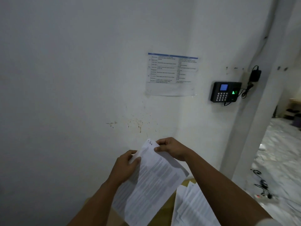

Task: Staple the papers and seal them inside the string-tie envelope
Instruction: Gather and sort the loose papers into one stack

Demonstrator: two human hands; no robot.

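Printed papers (153, 181) held up in the air in front of a white wall (65, 79), tilted, top corner uppermost. Left hand (126, 167) grasps their left edge, thumb on the front; right hand (171, 148) pinches the top corner, grip closed on the sheets. More loose sheets (193, 204) lie lower right on a brown tabletop (187, 181). Fingerprint keypad terminal (225, 92) and a taped notice (171, 74) on the wall.

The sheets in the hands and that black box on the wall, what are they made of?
The sheets look like thin white printed paper: they bend and carry grey text lines. The black box looks like hard plastic with a slight sheen, a lit screen and keypad buttons; that is a guess from its look.
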